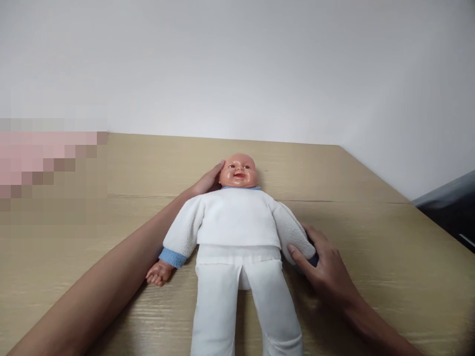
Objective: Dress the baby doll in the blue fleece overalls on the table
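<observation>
A baby doll lies on its back on the wooden table, dressed in a white fleece top with blue cuffs and white trousers. Its bald head points away from me and its lower legs run out of the bottom of the view. My left hand cups the side of the doll's head, thumb along it; the other fingers are hidden, seemingly under the head. My right hand is closed around the doll's sleeve near the cuff, thumb on top, and hides the doll's hand there. The doll's other arm rests beside my left forearm.
The wooden table has a thin seam across it and meets a pale wall at the back. A blurred-out pinkish patch lies at the left. Something dark stands beyond the right table edge.
</observation>
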Action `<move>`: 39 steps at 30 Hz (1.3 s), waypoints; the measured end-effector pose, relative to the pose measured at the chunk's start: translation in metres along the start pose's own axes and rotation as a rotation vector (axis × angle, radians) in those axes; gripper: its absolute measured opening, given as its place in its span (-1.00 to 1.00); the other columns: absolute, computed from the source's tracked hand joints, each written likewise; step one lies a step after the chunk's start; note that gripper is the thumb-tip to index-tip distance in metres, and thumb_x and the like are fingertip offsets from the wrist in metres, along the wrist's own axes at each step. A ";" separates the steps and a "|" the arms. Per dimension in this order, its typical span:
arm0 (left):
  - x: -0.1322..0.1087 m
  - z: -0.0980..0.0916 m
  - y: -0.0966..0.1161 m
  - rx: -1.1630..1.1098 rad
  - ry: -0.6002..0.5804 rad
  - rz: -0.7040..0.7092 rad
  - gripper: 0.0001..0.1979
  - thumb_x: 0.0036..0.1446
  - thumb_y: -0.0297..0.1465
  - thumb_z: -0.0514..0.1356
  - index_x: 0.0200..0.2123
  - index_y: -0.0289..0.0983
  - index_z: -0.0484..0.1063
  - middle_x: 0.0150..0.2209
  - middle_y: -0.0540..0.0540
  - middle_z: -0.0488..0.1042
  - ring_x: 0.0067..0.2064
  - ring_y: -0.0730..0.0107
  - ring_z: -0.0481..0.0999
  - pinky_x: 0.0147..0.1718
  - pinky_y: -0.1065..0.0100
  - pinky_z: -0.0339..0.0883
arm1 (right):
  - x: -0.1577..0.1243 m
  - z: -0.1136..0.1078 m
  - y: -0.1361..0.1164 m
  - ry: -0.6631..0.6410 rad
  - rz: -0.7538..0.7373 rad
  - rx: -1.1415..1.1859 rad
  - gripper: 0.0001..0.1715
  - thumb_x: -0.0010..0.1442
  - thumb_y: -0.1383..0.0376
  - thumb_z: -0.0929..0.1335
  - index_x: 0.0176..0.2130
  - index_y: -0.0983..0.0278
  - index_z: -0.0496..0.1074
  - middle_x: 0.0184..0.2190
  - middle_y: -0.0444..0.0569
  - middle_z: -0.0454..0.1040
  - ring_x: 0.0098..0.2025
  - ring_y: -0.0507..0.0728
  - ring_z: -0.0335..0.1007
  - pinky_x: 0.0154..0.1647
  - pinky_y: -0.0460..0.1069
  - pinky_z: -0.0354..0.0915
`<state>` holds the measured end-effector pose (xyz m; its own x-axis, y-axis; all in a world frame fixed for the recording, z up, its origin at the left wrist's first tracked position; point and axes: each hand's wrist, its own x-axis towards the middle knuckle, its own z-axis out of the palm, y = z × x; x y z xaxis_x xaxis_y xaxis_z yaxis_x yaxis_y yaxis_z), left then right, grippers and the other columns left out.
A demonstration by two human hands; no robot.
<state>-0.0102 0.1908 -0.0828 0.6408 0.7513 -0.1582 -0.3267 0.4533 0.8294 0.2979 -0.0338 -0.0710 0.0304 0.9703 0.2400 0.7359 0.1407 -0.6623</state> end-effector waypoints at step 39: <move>-0.254 0.090 -0.055 0.889 0.847 0.441 -0.47 0.40 0.10 0.25 0.15 -0.16 0.61 0.26 -0.23 0.64 0.33 -0.21 0.56 0.41 -0.21 0.37 | -0.079 -0.049 -0.047 0.339 -0.173 0.388 -0.83 0.51 0.09 0.39 -0.02 0.09 0.54 -0.16 -0.05 0.62 -0.09 0.25 0.61 0.05 0.22 0.53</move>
<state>-0.0926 -0.0676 -0.0397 -0.1424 0.9692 0.2007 0.3812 -0.1334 0.9148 0.2941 -0.1269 -0.0238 0.1946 0.8180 0.5414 0.4477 0.4170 -0.7910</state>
